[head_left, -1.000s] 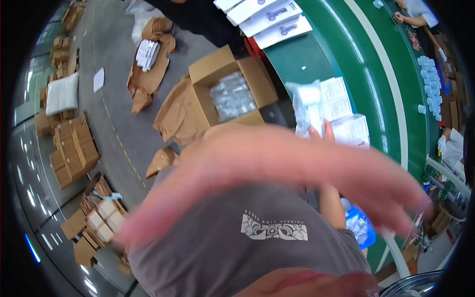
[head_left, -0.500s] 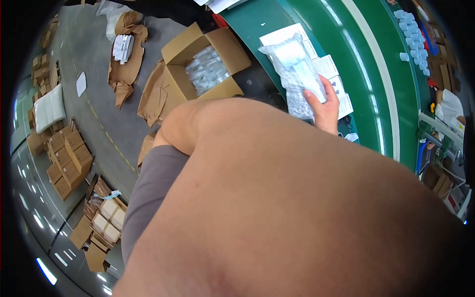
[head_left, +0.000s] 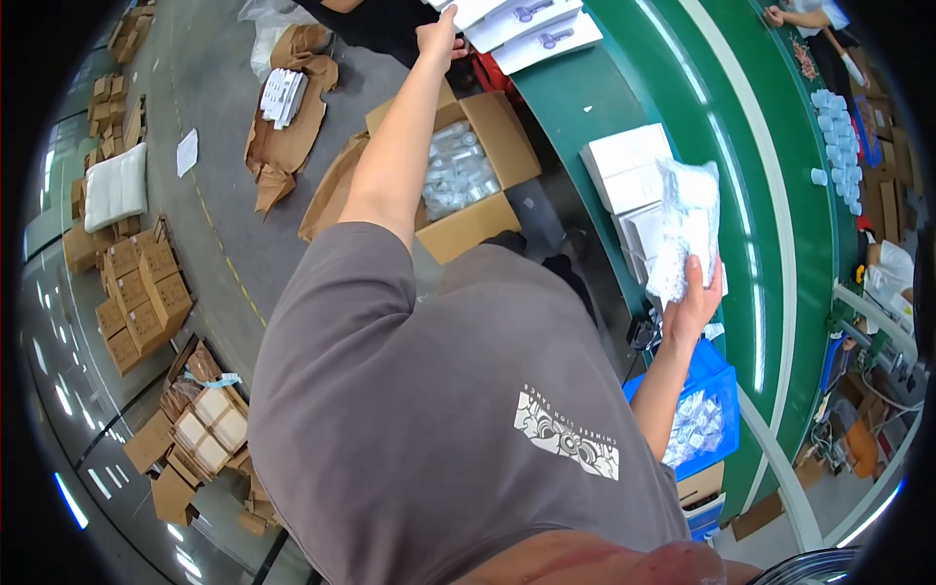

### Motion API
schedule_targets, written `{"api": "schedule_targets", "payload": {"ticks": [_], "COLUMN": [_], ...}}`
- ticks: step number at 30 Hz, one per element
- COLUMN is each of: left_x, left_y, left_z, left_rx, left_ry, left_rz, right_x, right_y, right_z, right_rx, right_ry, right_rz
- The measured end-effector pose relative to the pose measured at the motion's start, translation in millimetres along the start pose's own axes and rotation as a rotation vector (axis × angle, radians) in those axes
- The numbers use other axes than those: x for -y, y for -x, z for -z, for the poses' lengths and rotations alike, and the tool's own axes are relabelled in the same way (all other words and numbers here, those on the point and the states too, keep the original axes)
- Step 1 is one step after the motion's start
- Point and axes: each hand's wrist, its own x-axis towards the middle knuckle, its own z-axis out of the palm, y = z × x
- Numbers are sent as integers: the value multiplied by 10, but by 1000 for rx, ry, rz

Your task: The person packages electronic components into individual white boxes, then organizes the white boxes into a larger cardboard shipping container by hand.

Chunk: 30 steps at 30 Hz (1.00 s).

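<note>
Grey cloth of the person's shirt [head_left: 429, 429] fills the lower middle of the frame and hides most of what lies beneath it. The left hand [head_left: 436, 37] stretches to the top centre, at the edge of the flat white boxes [head_left: 531, 24] there; its fingers are cut short by the view, so whether it grips anything cannot be told. The right hand [head_left: 694, 302], right of centre, is closed around the lower end of a clear plastic bag [head_left: 687, 229] and holds it upright above the green tabletop [head_left: 770, 195]. That bag is crinkled and glossy, packed with small pale pieces too blurred to make out. Just left of it, partly covered by it, sits a stack of white boxes [head_left: 624, 161] on the tabletop. An open cardboard box [head_left: 468, 180] with more clear packets stands on the floor at upper centre, half hidden behind the raised arm. A blue bin [head_left: 697, 414] of small packets shows at lower right, its near side masked by the forearm. Stacked brown cartons [head_left: 141, 292] lie at the left rim, bent by the lens.
</note>
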Motion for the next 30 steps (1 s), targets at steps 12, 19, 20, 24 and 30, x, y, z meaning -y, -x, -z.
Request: {"api": "schedule_targets", "payload": {"ticks": [12,19,20,24,30], "left_x": [-831,-1077,-1053,-1004,-829], "left_y": [1560,3166,3265,3490,3021], "left_z": [89,771,831,1083,1733], "left_rx": [829,1408,1409,1436,2158], "left_ry": [473,103,90,37,321], "left_rz": [-158,318,326,457,50], "right_x": [274,337,196,-430,-795], "right_y": [-346,-490,-456,6,578], "right_z": [111,-542,-565,-713,-835], "right_rx": [-8,132,189,467,538], "right_ry": [28,-105,-160,-382,-405], "right_rz": [382,220,79,-387,-498]}}
